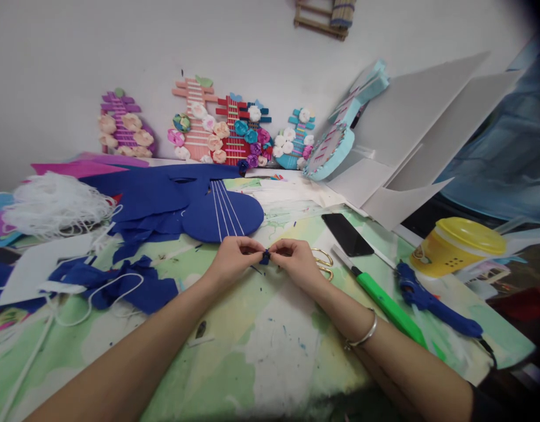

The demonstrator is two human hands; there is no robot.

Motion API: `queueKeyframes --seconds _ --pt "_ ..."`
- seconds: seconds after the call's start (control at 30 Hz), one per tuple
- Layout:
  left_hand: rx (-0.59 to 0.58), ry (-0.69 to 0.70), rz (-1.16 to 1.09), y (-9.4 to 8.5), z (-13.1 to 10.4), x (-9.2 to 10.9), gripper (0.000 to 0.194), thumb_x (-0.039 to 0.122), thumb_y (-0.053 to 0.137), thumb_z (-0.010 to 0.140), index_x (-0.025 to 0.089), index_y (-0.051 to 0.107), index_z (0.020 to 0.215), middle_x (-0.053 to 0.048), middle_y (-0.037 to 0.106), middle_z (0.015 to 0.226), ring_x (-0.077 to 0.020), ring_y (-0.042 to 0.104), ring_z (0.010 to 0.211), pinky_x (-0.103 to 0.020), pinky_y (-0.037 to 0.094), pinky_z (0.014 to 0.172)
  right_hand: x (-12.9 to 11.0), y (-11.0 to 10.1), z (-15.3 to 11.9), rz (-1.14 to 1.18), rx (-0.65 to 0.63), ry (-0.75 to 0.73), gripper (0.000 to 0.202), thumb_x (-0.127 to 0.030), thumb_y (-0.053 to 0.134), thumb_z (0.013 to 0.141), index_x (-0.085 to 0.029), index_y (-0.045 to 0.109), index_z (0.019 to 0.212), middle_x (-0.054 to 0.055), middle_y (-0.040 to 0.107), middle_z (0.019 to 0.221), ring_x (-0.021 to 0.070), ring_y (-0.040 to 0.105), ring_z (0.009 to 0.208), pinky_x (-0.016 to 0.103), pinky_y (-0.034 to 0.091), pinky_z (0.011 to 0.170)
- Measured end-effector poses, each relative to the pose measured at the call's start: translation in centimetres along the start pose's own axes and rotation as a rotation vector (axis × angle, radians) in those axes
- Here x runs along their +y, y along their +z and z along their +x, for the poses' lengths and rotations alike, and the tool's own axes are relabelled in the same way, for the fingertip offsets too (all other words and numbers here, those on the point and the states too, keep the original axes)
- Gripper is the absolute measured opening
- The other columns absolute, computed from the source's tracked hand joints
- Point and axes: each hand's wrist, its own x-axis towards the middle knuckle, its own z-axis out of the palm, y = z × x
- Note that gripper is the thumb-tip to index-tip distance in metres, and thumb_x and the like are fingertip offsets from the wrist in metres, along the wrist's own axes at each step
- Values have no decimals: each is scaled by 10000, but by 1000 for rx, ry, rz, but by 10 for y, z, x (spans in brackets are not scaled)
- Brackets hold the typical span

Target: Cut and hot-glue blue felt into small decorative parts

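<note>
Between my fingertips, over the middle of the table, is a small dark blue piece (265, 257), perhaps felt or foam; its exact shape is too small to make out. My left hand (237, 258) pinches it from the left, and my right hand (296, 261) pinches it from the right. Just beyond my left hand lies a flat blue instrument shape (224, 217) with white strings across its body. Gold-handled scissors (325, 261) lie beside my right hand, partly hidden by it.
To the right lie a black phone (347, 233), a green-handled cutter (388, 308), a blue glue gun (432, 299) and a yellow tub (457, 246). Blue scraps (133, 287) and tangled white cord (54, 205) are on the left. Several decorated instrument shapes (235, 132) lean against the wall.
</note>
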Motion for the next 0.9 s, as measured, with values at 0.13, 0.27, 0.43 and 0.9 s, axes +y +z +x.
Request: queueKeyframes --seconds 0.13,0.27,0.43,0.9 --pt "-8 -12 -44 0 1 -2 131 171 723 590 119 701 708 -69 706 729 -169 635 696 -303 496 713 -2 0 -1 -102 40 -47 138 -246 640 641 -140 691 712 34 648 650 133 549 594 251 421 570" --pt "-43 -31 -88 0 2 -3 123 158 719 589 115 684 699 -54 685 709 -145 617 670 -290 484 704 -2 0 -1 -114 25 -41 127 -230 618 651 -145 688 713 42 671 687 139 570 615 252 434 585" --pt "-57 -16 -159 1 1 -3 141 130 713 580 124 616 683 -4 630 653 -108 582 626 -257 461 657 -2 1 -1 -9 -6 -4 98 -217 617 642 -144 654 697 23 643 657 126 566 593 239 433 560" --pt "-54 -144 -231 0 5 0 259 29 670 504 152 532 686 8 637 598 -111 582 570 -272 459 624 -4 2 1 186 -113 85 45 -156 592 572 -154 594 617 -28 568 555 84 493 471 222 403 493"
